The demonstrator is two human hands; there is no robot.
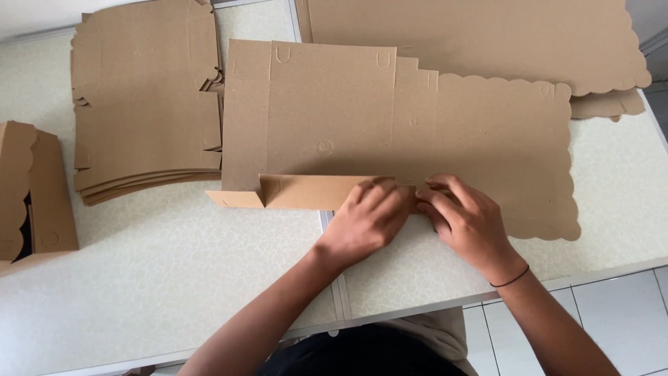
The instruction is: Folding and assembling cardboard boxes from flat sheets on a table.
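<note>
Your left hand (365, 219) and right hand (470, 223) meet at the near edge of the flat cardboard sheet (390, 118), which lies across the middle of the table (174, 271). The fingers (379, 191) of both hands are curled together, pressing on the narrow flap (313, 191) folded up along that edge. The sheet looks light, thin and stiff, likely to bend only at its creases. Grip it by the flap edges. A stack of sheets (142, 104) sits near the far left corner.
</note>
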